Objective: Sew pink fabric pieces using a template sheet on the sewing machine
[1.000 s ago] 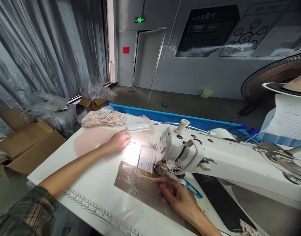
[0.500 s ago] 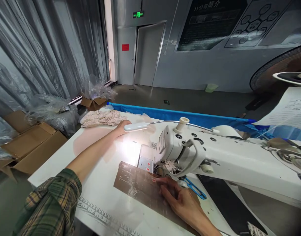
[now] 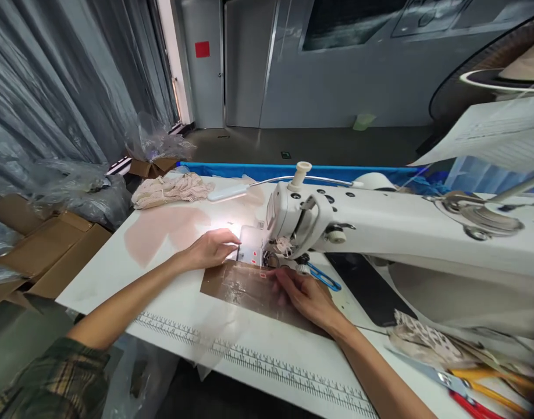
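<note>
My left hand (image 3: 214, 247) is closed in a pinch just left of the sewing machine's metal needle plate (image 3: 252, 244). It appears to hold the edge of a sheer fabric piece (image 3: 208, 334), thin and see-through, which droops over the table's front edge. My right hand (image 3: 304, 294) lies in front of the presser foot, thumb and fingers pinched together, with the sheer material veiling some fingertips. Beneath them is a brown shiny sheet (image 3: 236, 285), taped down along the machine bed. The white sewing machine head (image 3: 288, 215) stands right behind my right hand; its needle area is partly hidden.
Pink sheer pieces (image 3: 156, 230) and a bundle of beige lace (image 3: 171, 191) lie at the table's left. A lamp (image 3: 227, 192) glares over the needle area. Blue thread snips (image 3: 323, 276) sit behind my right hand; orange-handled scissors (image 3: 489, 387) lie front right. Cardboard boxes (image 3: 61, 244) stand left.
My left hand has come back from beside the lace bundle, toward me, to the needle plate. My right hand stays by the presser foot. The view has tilted down.
</note>
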Tool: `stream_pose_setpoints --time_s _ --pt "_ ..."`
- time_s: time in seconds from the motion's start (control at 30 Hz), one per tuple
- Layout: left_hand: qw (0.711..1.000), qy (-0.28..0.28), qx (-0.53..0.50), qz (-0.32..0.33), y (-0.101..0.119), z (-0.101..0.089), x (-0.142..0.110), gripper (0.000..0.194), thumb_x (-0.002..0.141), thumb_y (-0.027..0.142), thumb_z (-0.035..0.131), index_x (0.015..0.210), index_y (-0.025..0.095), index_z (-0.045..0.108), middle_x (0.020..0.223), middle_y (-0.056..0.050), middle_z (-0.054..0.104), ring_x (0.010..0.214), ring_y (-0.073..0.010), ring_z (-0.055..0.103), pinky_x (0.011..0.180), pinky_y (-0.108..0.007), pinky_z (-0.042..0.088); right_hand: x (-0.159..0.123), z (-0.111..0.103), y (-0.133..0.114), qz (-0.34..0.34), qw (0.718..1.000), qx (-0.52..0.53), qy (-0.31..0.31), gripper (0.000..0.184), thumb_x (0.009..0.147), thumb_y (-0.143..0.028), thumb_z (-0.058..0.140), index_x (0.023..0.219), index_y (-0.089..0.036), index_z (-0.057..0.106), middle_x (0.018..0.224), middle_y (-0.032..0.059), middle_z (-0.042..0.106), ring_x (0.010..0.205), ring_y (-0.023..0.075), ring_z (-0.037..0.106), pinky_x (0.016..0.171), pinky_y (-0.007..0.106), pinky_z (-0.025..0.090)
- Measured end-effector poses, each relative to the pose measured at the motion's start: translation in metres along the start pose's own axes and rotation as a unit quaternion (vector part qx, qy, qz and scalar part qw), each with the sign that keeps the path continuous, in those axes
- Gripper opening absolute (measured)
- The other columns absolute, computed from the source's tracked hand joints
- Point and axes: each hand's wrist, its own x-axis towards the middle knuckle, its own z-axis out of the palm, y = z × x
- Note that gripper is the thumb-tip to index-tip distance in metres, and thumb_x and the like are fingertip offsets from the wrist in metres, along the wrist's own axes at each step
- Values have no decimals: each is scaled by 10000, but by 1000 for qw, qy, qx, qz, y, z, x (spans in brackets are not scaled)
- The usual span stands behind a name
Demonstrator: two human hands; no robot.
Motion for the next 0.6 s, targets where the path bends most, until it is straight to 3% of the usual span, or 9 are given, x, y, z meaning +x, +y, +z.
stream_pose_setpoints --time_s 0.13,0.23,0.3,0.4,0.47,0.53,0.57,0.6 --pt "999 -46 5 -14 18 11 -15 253 967 288 448 1015 167 666 967 -65 674 881 -169 630 788 -277 495 -3 -2 -7 -4 998 68 -13 663 929 -687 267 870 -189 702 735 54 700 539 163 600 573 299 477" --pt "996 -75 26 -42 21 12 -17 284 977 332 432 1107 179 633 1073 -76 644 960 -188 606 853 -311 477 -6 -1 -13 -15 997 71 -11 569 917 -644 379 1005 -178 693 787 54 705 578 162 616 559 279 463" --pt "994 -77 32 -68 21 11 -18 359 927 411 527 1188 173 592 1178 -104 598 1036 -219 577 890 -344 471 -7 1 -15 -19 998 59 -7 483 876 -592 505 1057 -182 685 771 41 699 620 167 626 551 261 448" --pt "990 -99 37 -92 23 11 -20 573 723 477 755 1184 175 594 1309 -140 505 1144 -299 503 953 -436 442 -6 3 -14 -22 998 61 -7 409 841 -532 575 1028 -187 687 707 22 675 617 157 609 557 248 440" --pt "990 -109 10 -90 28 13 -21 383 705 374 776 1011 179 653 1305 -130 507 1159 -309 490 993 -470 408 -8 -1 -13 -11 995 96 -13 376 836 -530 570 923 -178 673 689 28 664 609 152 606 557 244 445" --pt "987 -99 -84 -93 37 17 -22 110 776 251 692 829 169 642 1195 -106 580 1120 -264 536 999 -440 412 -14 -11 -13 7 988 142 -62 355 816 -531 580 801 -178 614 655 30 649 568 144 599 524 236 436" --pt "977 -95 -162 -105 42 20 -23 82 803 237 659 816 165 622 1099 -94 624 1059 -233 581 965 -406 446 -18 -18 -13 13 979 167 -112 349 798 -529 590 753 -184 574 630 22 635 523 132 582 499 230 424" --pt "953 -102 -255 -125 47 23 -24 105 836 262 631 852 161 604 982 -80 652 955 -201 629 885 -365 493 -22 -24 -13 29 963 165 -209 324 774 -503 619 744 -187 558 602 14 625 476 126 563 463 222 401"
